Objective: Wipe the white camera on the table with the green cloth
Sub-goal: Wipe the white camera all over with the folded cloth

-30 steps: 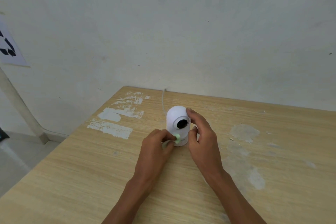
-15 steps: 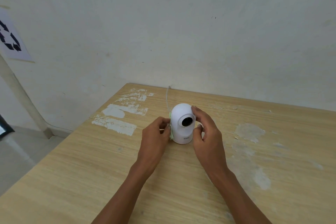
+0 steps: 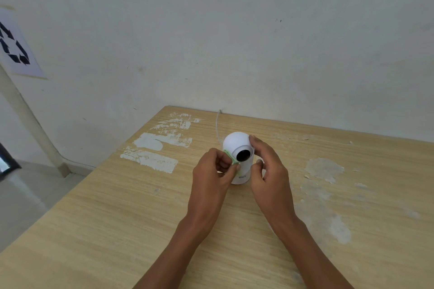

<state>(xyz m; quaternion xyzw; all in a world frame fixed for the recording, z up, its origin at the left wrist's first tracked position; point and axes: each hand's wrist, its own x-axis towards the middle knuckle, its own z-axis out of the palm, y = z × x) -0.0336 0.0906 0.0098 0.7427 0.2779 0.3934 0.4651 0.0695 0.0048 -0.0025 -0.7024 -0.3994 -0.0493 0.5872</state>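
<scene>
A small white dome camera (image 3: 236, 145) with a round black lens stands upright on the wooden table (image 3: 117, 218), near its far edge. My left hand (image 3: 211, 176) pinches a small folded green cloth (image 3: 229, 158) and presses it against the camera's left front, just beside the lens. My right hand (image 3: 267, 169) grips the camera's right side, with the forefinger on the dome and the thumb lower on the body. Most of the cloth is hidden in my fingers.
A thin white cable (image 3: 218, 124) runs from behind the camera to the wall. Patches of peeled white paint (image 3: 152, 148) mark the table left of the camera, and more worn patches (image 3: 324, 169) lie to the right. The table's left edge drops to the floor.
My left hand has brought the green cloth from the camera's left side round to the front beside the lens. My right hand keeps its hold on the camera.
</scene>
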